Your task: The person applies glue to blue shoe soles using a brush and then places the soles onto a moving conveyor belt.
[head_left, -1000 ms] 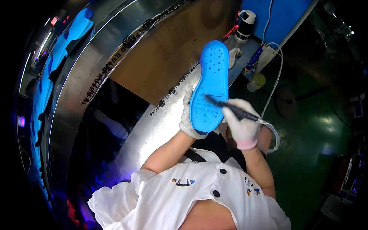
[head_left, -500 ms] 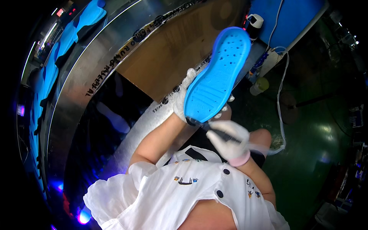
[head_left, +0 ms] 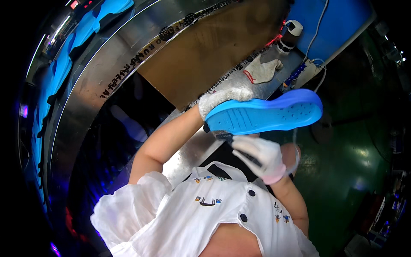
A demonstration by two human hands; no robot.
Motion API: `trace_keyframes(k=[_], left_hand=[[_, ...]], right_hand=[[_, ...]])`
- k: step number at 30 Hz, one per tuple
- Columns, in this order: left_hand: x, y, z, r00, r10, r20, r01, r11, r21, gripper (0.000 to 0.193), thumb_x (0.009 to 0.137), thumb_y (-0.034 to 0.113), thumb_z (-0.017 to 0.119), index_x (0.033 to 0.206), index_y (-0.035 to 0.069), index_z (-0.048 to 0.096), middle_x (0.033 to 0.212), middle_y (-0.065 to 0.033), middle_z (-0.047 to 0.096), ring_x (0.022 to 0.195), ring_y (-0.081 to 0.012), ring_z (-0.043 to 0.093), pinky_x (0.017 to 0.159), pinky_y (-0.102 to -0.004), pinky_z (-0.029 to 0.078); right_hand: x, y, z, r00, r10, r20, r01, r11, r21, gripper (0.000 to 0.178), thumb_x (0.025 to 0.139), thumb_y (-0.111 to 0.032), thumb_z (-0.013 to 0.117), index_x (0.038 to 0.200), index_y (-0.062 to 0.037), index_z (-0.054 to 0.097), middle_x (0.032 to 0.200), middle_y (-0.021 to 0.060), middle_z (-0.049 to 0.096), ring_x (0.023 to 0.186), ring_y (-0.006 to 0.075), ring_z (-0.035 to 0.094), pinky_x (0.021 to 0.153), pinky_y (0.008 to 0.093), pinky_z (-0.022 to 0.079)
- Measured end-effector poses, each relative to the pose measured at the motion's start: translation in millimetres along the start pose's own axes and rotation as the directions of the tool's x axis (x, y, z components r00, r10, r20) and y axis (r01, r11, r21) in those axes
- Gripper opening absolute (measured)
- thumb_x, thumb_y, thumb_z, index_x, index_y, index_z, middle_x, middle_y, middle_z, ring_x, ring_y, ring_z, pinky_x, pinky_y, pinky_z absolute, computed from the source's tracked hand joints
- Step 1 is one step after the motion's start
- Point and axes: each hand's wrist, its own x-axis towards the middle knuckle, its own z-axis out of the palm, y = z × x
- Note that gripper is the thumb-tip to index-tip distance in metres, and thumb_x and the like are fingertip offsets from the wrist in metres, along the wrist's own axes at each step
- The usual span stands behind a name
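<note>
One blue shoe sole (head_left: 265,116) is held up before the person, lengthwise left to right, its left end gripped by the gloved left hand (head_left: 223,99); the gloved right hand (head_left: 259,157) pinches a dark brush (head_left: 224,136) close to the sole's lower edge.

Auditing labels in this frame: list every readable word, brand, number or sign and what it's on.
Wording itself not copied out; locations only:
Curved silver metal band: bold black lettering, partly legible.
Silver metal bench, edge beside brown cardboard sheet: small black print, too small to read.
Small red-lit panel: too blurred.
Long blue shoe sole: no readable marking.
</note>
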Motion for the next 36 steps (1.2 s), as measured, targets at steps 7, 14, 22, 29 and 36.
trace_keyframes(k=[7,14,22,29,36], left_hand=[[-8.8,15.1,20.4,0.987,-0.145,-0.061,0.143,0.989,-0.037,0.049,0.097,0.034,0.064,0.133,0.000,0.061,0.125,-0.0158,0.068,0.108,-0.0235,0.069,0.092,-0.0395,0.057],[-0.2,18.9,14.1,0.819,0.427,0.382,-0.565,0.714,0.414,0.048,0.102,0.022,0.056,0.147,0.006,0.050,0.146,-0.0123,0.054,0.131,-0.0213,0.055,0.111,-0.0355,0.044],[-6.0,39.1,25.1,0.995,-0.100,0.031,0.097,0.991,0.097,0.050,0.103,0.026,0.050,0.149,0.005,0.046,0.149,-0.0125,0.051,0.136,-0.0234,0.049,0.114,-0.0376,0.038],[-6.4,38.6,19.9,0.996,-0.067,0.052,0.062,0.994,0.089,0.057,0.100,0.034,0.054,0.148,0.004,0.047,0.145,-0.0152,0.053,0.129,-0.0265,0.054,0.108,-0.0405,0.042],[-13.4,37.8,16.6,0.998,-0.024,0.057,0.019,0.996,0.085,0.064,0.096,0.042,0.057,0.146,0.004,0.048,0.141,-0.0179,0.055,0.122,-0.0295,0.058,0.101,-0.0434,0.047]], right_hand=[[0.5,3.2,-4.2,0.986,0.122,-0.112,-0.110,0.988,0.104,0.020,0.081,-0.005,0.077,0.101,-0.0058,0.073,0.103,0.0124,0.074,0.085,0.0268,0.073,0.074,0.0328,0.058],[0.0,7.8,-18.1,0.978,0.085,-0.189,-0.070,0.994,0.083,0.020,0.081,-0.010,0.074,0.101,-0.0081,0.075,0.103,0.0090,0.075,0.073,0.0197,0.069,0.061,0.0294,0.053],[-10.1,10.5,-29.9,0.978,0.059,-0.200,-0.063,0.998,-0.016,0.029,0.073,-0.002,0.082,0.100,-0.0049,0.073,0.100,0.0138,0.075,0.069,0.0256,0.069,0.062,0.0307,0.054],[-7.5,-7.3,-39.2,0.996,-0.032,-0.087,0.019,0.988,-0.151,0.026,0.071,-0.002,0.081,0.096,-0.0046,0.074,0.103,0.0150,0.075,0.064,0.0229,0.066,0.057,0.0303,0.050],[-12.0,-20.5,-45.2,0.998,-0.036,-0.041,0.025,0.969,-0.245,0.027,0.071,0.000,0.081,0.096,-0.0045,0.073,0.103,0.0165,0.075,0.065,0.0243,0.066,0.058,0.0300,0.051]])
